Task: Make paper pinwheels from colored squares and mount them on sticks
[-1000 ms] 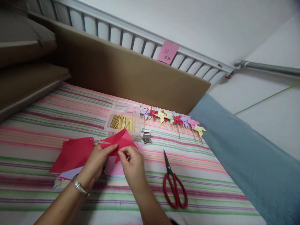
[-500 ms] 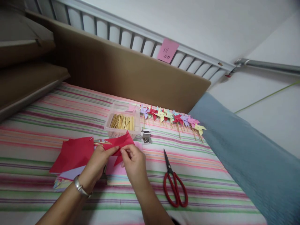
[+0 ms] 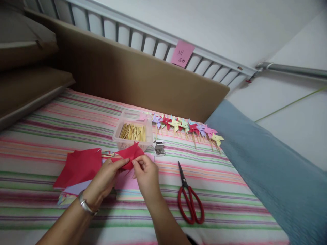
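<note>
A sheet of red paper [image 3: 134, 151], partly folded toward its middle, is held up between both hands. My left hand [image 3: 109, 175] grips it from the left, thumb pressed near the centre. My right hand [image 3: 146, 172] pinches a point of the paper at the centre from the right. Under the hands lie pink sheets [image 3: 127, 182] on top of paler paper. Left of them is a stack topped by red paper [image 3: 79, 166], with lilac and yellow sheets beneath. Behind the hands stands a clear plastic box [image 3: 117, 134] of short wooden sticks [image 3: 134, 132].
Red-handled scissors [image 3: 190, 200] lie to the right, blades pointing away. A small open box of metal fasteners [image 3: 159, 149] sits by the plastic box. Finished paper pinwheels [image 3: 192, 127] on sticks line the back. A cardboard panel [image 3: 143, 71] stands behind the striped cloth [image 3: 230, 207].
The lower right flap of the red paper, which hung down before, is now drawn up to the centre by my right hand. My left hand keeps its hold.
</note>
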A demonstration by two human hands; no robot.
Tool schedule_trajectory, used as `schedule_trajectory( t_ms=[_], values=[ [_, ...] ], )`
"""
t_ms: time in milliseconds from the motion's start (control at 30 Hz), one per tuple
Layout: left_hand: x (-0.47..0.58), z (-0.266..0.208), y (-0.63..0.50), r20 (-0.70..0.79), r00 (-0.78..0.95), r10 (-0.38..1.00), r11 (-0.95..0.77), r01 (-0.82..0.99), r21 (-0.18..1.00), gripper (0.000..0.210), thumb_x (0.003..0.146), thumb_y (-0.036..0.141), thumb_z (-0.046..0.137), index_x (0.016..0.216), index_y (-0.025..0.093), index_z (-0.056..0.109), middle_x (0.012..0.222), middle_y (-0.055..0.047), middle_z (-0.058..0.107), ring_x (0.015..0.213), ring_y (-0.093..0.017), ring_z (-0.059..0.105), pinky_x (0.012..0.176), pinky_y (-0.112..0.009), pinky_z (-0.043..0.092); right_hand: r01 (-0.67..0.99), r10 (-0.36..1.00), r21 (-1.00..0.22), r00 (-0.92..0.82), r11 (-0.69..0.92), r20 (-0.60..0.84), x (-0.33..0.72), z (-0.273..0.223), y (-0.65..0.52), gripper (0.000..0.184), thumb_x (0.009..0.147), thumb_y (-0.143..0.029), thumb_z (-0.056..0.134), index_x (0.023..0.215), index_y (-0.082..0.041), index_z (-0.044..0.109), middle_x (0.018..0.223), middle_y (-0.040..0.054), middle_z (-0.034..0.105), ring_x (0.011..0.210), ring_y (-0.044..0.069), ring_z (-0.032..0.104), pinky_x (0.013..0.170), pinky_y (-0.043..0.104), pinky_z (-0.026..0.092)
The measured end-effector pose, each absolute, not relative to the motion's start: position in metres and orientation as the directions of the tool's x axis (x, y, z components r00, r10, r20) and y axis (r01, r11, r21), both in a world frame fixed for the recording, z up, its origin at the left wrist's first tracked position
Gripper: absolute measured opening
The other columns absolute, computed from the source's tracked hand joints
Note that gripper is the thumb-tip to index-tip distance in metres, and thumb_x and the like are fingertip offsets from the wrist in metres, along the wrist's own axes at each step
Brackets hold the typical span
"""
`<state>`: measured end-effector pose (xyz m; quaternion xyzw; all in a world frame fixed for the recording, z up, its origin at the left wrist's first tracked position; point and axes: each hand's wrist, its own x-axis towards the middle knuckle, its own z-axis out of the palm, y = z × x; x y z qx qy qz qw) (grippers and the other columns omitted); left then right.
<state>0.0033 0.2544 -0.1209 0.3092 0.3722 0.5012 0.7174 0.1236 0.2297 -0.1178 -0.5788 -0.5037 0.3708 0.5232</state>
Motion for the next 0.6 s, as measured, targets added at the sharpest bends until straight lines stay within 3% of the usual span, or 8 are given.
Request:
schedule_trajectory(
  t_ms=[200,300,467,600],
  values=[
    [0.004,-0.117,0.252,-0.213,0.263,0.941,0.319,-0.480,0.817,0.008,0.068,0.024,0.077,0.071,0.019,0.072,0.073,0.000,0.070,0.072,-0.014,0.060,0.073,-0.023,0.047,0.149,0.966,-0.988,0.248,0.038,0.075,0.124,-0.119,0.233,0.011,0.080,-0.022,0.055,0.069,-0.020,0.054,0.053,-0.0069,0.051,0.040,0.009,0.050,0.041,0.019,0.039],
    [0.007,-0.113,0.251,-0.187,0.275,0.943,0.287,-0.391,0.874,0.018,0.066,0.025,0.077,0.083,0.019,0.074,0.082,-0.004,0.073,0.083,-0.020,0.063,0.080,-0.028,0.047,0.124,0.965,-0.992,0.256,0.027,0.058,0.125,-0.120,0.235,0.011,0.079,-0.023,0.056,0.069,-0.020,0.054,0.052,-0.0072,0.052,0.038,0.009,0.050,0.039,0.019,0.039],
    [0.009,-0.114,0.252,-0.207,0.211,0.955,0.256,-0.241,0.936,0.026,0.056,0.024,0.081,0.081,0.017,0.074,0.080,-0.006,0.074,0.079,-0.024,0.064,0.073,-0.029,0.048,0.061,0.965,-0.998,0.264,-0.002,0.015,0.125,-0.122,0.237,0.013,0.077,-0.028,0.058,0.068,-0.020,0.054,0.052,-0.0073,0.052,0.035,0.009,0.049,0.035,0.018,0.038],
    [0.009,-0.122,0.254,-0.204,0.154,0.967,0.236,-0.228,0.945,0.023,0.057,0.024,0.080,0.077,0.016,0.072,0.077,-0.005,0.073,0.077,-0.024,0.064,0.072,-0.029,0.048,0.020,0.969,-1.000,0.247,-0.021,-0.015,0.125,-0.119,0.237,0.012,0.075,-0.027,0.058,0.066,-0.019,0.053,0.049,-0.0082,0.050,0.033,0.007,0.048,0.034,0.017,0.035]
  ],
)
